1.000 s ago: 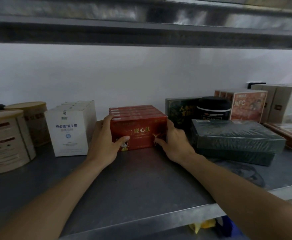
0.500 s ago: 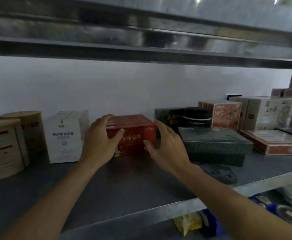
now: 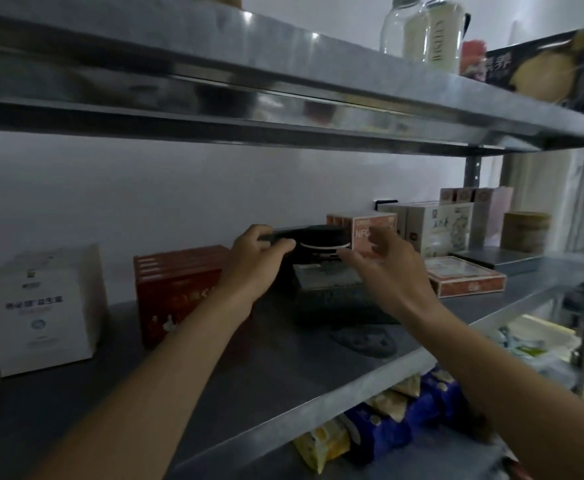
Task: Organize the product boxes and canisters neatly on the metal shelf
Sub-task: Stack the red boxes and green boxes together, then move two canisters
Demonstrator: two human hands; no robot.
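I note left hand (image 3: pixel 254 263), fingers curled, gripping dark box (image 3: pixel 288 233) left of jar (image 3: pixel 323 235); right hand (image 3: pixel 392 271), fingers spread, just right of jar.

Middle shelf (image 3: pixel 283 382), 9 to 3 o'clock:
- White box (image 3: pixel 41 306): one, at 9 o'clock.
- Red boxes (image 3: pixel 179 292): about five by their top edges, packed side by side.
- Dark upright box (image 3: pixel 280 234): one.
- Black-lidded canister (image 3: pixel 321 242): one, near centre.
- Dark flat box (image 3: pixel 332 296): one.
- Orange NFC box (image 3: pixel 375 230): one in front; those behind cannot be counted.
- Flat orange-bordered box (image 3: pixel 463 280): one, at 3 o'clock.
- Brown canister (image 3: pixel 525 232): one.

Upper shelf, 1 o'clock — glass bottles (image 3: pixel 399 26): two.

Hands — two: left hand (image 3: pixel 259 261), right hand (image 3: pixel 391 268).
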